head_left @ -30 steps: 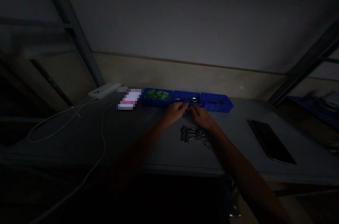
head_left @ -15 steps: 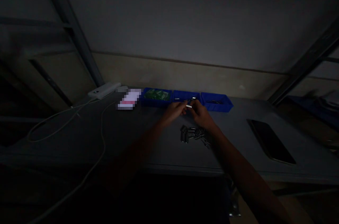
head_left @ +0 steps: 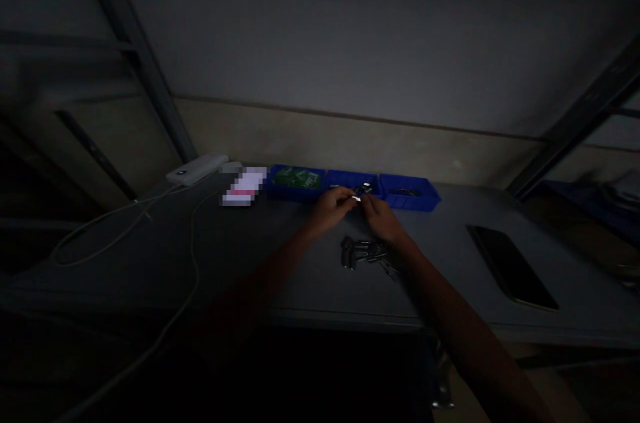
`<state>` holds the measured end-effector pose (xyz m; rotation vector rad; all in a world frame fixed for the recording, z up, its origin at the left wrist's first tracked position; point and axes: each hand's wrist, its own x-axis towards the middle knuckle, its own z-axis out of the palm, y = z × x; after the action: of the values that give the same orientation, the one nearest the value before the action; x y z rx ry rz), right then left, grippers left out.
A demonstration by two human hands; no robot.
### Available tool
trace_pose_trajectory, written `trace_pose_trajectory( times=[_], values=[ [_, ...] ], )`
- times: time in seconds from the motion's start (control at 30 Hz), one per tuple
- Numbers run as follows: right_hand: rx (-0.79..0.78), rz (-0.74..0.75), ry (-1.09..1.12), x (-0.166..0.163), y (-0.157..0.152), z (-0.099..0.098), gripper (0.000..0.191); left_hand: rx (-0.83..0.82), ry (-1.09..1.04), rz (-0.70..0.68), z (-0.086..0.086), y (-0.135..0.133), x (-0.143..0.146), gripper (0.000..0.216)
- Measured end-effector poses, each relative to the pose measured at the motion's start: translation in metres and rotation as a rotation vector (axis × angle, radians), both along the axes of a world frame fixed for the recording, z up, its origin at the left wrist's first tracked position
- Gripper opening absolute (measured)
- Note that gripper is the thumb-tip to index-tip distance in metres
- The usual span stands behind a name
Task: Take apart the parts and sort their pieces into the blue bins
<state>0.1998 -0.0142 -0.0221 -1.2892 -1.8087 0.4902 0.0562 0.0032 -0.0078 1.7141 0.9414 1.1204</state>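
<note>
In dim light, my left hand [head_left: 333, 208] and my right hand [head_left: 379, 217] meet just in front of the middle blue bin [head_left: 353, 184]. Between their fingertips a small shiny metal part [head_left: 357, 198] shows, pinched from both sides. A heap of small metal parts [head_left: 363, 254] lies on the grey table [head_left: 250, 256] just below my right wrist. To the left a blue bin [head_left: 295, 183] holds green pieces, and the right blue bin [head_left: 409, 194] holds dark bits.
A dark phone [head_left: 510, 266] lies flat at the right of the table. A white power bank [head_left: 197, 170] sits at the back left, with white cables [head_left: 193, 256] trailing over the table's front edge. A blurred pink-and-white item [head_left: 244, 187] lies beside the bins. Metal rack posts stand at both sides.
Both hands rose from the bin's front edge and drew together. A small shiny part now shows pinched between their fingertips.
</note>
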Motion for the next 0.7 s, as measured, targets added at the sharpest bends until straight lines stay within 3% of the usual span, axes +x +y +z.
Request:
trace_pose_trajectory(
  times=[0.2,0.3,0.53,0.7],
  values=[
    [0.047,-0.023,-0.149,0.0005,-0.0005,-0.0007,0.040,-0.232,0.047,0.031,-0.0019,-0.0042,0.0004,0.041],
    [0.058,0.006,-0.197,-0.0005,-0.0020,0.0002,0.035,-0.256,0.072,0.051,-0.0025,-0.0047,0.0001,0.042],
    [-0.035,0.006,-0.021,-0.0029,-0.0037,0.0027,0.034,0.137,0.319,0.060,-0.0039,-0.0028,-0.0014,0.029],
    [-0.103,-0.003,-0.040,-0.0013,-0.0001,0.0004,0.035,0.298,0.329,0.074,-0.0079,-0.0061,0.0004,0.007]
  ],
)
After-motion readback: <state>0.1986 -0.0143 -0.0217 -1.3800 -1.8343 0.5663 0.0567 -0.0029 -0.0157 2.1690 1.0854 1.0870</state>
